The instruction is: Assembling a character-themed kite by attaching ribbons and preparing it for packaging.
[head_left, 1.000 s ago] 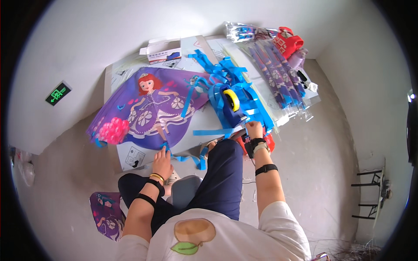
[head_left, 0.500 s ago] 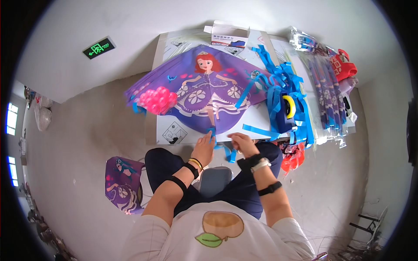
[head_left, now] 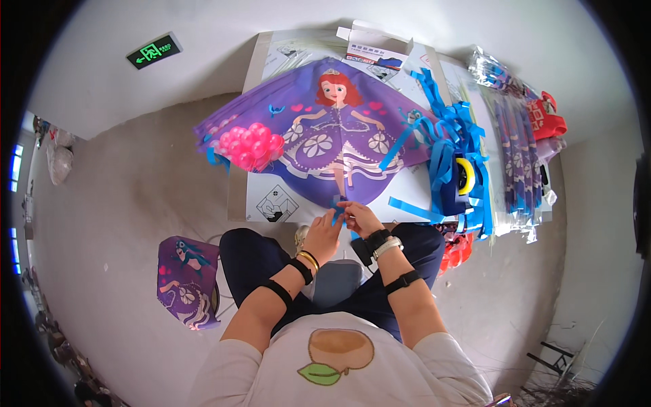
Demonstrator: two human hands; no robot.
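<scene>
A purple kite [head_left: 319,146] printed with a red-haired princess lies spread on the table, its lower tip at the near edge. A strip of blue ribbon [head_left: 338,202] sits at that tip. My left hand [head_left: 323,237] has its fingers closed together on the ribbon there. Right beside it, my right hand [head_left: 362,218] pinches the ribbon between thumb and fingers. The fingertips of both hands almost meet, and they partly hide the ribbon. A ribbon end hangs below the table edge, mostly behind my right hand and wrist.
On the right of the white table [head_left: 271,183], a tangle of blue ribbons [head_left: 447,146] surrounds a tape dispenser with a yellow roll [head_left: 465,178]. Folded kites [head_left: 519,156] lie farther right. An opened carton [head_left: 375,51] stands at the back. Another printed kite piece [head_left: 188,281] is left of my knee.
My right hand has moved left to the kite's tip and now pinches the ribbon beside my left hand. The view has shifted slightly.
</scene>
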